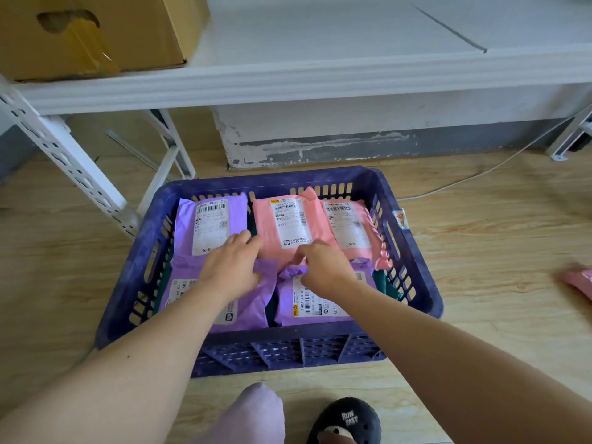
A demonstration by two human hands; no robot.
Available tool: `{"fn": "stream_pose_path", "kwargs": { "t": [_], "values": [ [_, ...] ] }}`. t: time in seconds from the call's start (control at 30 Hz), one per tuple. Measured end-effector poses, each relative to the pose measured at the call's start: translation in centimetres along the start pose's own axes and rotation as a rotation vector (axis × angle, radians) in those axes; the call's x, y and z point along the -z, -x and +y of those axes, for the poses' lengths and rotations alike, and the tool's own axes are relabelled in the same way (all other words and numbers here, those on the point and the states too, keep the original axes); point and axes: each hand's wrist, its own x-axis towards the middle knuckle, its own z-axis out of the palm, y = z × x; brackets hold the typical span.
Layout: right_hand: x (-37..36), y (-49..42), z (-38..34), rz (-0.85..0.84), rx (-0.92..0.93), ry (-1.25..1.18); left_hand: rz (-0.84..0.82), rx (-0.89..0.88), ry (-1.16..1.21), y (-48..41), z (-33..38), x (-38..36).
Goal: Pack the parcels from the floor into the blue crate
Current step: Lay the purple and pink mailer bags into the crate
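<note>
The blue crate stands on the wooden floor in front of me. Inside lie a purple parcel at the back left, a pink parcel in the back middle and another pink parcel at the back right. Two more purple parcels lie along the near side, with dark green ones showing underneath. My left hand and my right hand both reach into the crate, fingers curled on the near edge of the middle pink parcel. One further pink parcel lies on the floor at the far right.
A white metal shelf rack rises behind the crate, with a cardboard box on it at the left. Its slotted leg slants down at the left. A white cable runs along the floor. My black slipper is near the crate's front.
</note>
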Motion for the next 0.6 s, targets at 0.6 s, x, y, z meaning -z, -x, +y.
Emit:
{"fn": "stream_pose_path", "kwargs": {
  "t": [0.6],
  "values": [
    [3.0, 1.3, 2.4, -0.170, -0.061, -0.064, -0.183, 0.181, 0.344, 0.8, -1.0, 2.1]
  ]
}}
